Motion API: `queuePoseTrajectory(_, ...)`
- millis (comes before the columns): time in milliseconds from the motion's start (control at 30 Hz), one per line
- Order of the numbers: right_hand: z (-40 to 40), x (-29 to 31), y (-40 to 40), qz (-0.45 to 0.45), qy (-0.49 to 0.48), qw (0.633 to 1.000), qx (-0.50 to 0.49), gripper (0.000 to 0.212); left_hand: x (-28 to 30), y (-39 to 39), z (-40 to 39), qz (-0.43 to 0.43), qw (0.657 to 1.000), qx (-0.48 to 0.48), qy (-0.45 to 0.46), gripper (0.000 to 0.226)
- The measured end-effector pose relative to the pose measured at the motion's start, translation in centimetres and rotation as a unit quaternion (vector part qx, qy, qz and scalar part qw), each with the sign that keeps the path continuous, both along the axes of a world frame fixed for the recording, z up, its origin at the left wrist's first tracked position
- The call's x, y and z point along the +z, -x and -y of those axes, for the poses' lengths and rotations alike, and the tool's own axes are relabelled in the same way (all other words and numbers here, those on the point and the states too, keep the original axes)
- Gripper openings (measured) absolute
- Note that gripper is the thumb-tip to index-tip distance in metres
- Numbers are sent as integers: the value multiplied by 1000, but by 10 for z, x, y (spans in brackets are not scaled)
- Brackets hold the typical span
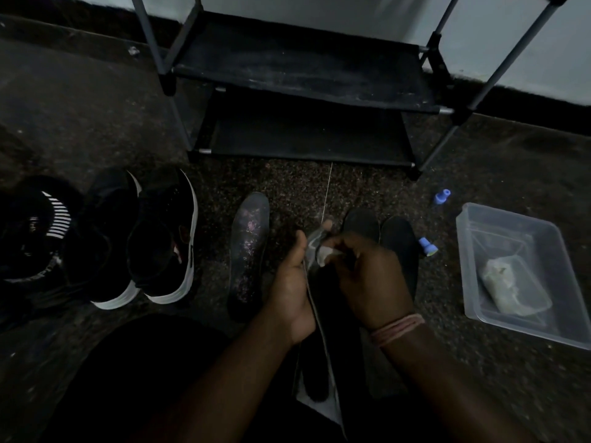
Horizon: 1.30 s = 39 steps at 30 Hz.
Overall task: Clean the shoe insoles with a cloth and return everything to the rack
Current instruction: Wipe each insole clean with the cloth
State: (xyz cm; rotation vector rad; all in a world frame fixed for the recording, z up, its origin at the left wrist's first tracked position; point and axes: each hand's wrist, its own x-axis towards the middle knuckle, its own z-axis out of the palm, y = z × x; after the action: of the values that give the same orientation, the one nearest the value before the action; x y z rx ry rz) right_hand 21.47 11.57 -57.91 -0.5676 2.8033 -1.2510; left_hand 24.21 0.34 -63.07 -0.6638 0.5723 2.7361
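Observation:
My left hand (292,282) grips a dark insole (316,366) by its edge and holds it upright over my lap. My right hand (367,276) pinches a small pale cloth (321,254) against the insole's top end. On the carpet lie a worn insole with pinkish flecks (249,251) to the left and two dark insoles (399,247) behind my right hand. The black shoe rack (303,75) stands ahead with bare shelves.
Two black sneakers with white soles (160,241) stand at left, beside a striped dark shoe (35,228). A clear plastic tub (473,302) holding a pale cloth sits at right. Two small blue caps (443,196) lie on the carpet near it.

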Motion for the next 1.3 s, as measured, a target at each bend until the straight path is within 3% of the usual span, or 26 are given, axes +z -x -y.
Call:
queuePoseTrajectory(67, 2, 1, -2, -27, -15, 1000, -3, 18, 0, -2, -1, -5, 1000, -7, -8, 55)
queuePoseTrajectory(233, 14, 8, -16, 76, -25, 995, 64, 8, -3, -3, 3, 5, 1000, -13, -7, 56)
queuePoseTrajectory(433, 2, 0, -2, 23, -81, 996, -33, 8, -5, -4, -4, 0, 1000, -2, 9, 51)
queuePoseTrajectory(600, 7, 9, -10, 124, -44, 990, 48, 6, -2, -2, -1, -7, 1000, 18, 0, 53)
queuePoseTrajectory(767, -3, 2, 1, 31, -155, 986, -45, 16, 0, -2, -5, -4, 1000, 21, 7, 52)
queuePoseTrajectory(833, 5, 6, -8, 31, -122, 992, -17, 11, -1, -2, -1, -11, 999, 30, 16, 53)
queuePoseTrajectory(933, 11, 14, -14, 122, -49, 990, 49, 8, -2, 1, 4, -19, 999, 39, 13, 54)
queuePoseTrajectory(1100, -5, 1, 2, 33, -139, 988, -60, 13, -2, 0, -2, -26, 999, 21, 18, 55)
queuePoseTrajectory(1200, 6, 2, -9, -3, -78, 996, -33, 8, -1, 1, 1, -18, 999, 26, 29, 56)
queuePoseTrajectory(1300, 16, 6, -18, 41, 2, 999, 24, 9, 0, -1, 3, -2, 999, 23, 40, 56)
